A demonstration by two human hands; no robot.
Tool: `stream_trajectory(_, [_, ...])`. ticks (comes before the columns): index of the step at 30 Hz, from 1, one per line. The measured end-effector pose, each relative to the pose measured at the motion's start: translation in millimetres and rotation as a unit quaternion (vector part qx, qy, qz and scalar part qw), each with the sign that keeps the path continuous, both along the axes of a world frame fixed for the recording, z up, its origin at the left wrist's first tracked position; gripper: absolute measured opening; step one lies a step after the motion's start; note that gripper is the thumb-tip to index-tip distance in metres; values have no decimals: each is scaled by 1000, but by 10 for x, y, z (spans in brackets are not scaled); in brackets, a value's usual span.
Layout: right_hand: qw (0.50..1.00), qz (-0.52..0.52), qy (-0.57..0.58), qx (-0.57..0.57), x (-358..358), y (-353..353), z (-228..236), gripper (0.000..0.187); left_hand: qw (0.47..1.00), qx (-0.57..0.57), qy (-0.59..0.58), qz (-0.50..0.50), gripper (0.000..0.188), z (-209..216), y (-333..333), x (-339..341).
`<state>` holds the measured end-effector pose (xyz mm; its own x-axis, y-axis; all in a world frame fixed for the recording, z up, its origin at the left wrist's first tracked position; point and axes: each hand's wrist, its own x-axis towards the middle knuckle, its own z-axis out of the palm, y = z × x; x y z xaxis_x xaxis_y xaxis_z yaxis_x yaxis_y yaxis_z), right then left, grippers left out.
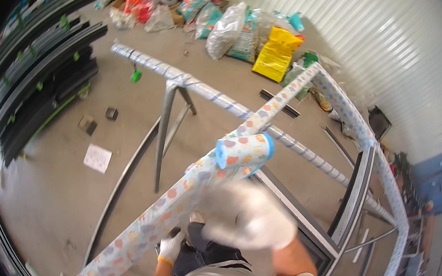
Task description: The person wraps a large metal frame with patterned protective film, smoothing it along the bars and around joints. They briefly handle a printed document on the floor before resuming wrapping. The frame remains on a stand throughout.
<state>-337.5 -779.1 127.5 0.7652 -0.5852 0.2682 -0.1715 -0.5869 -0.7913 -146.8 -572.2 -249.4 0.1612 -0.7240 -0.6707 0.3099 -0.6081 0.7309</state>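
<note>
My right hand (pixel 250 214), in a white glove, is smeared by motion over the frame bar, so its fingers cannot be read. Just beyond it, a roll of patterned film (pixel 244 151) with a blue edge lies on the long bar (pixel 167 203), which is covered in the same pale, colourful film. Whether the hand touches the roll or bar cannot be told. Low beside my dark trousers, my left hand (pixel 171 246) wears a white glove with an orange cuff. Its fingers are closed around a small black object (pixel 174 233), mostly hidden.
A trestle with a wrapped crossbar (pixel 210 94) supports the frame. Dark profiles (pixel 44 81) are stacked at left. Bags, including a yellow bag (pixel 278 54), line the corrugated wall (pixel 390 37). A paper sheet (pixel 97 158) lies on the floor. More film-covered bars (pixel 347 110) extend right.
</note>
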Motion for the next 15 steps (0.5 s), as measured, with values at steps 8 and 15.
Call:
stream_trajectory(8, [892,-53,439,-97,-103,-1359,60,99,984,-14,-150,-93,60,717,-534,-419])
stream_trajectory(15, [930,-32,188,314,-664,-1826,-214,91,991,-133,21,14,45,1234,-1309,-914])
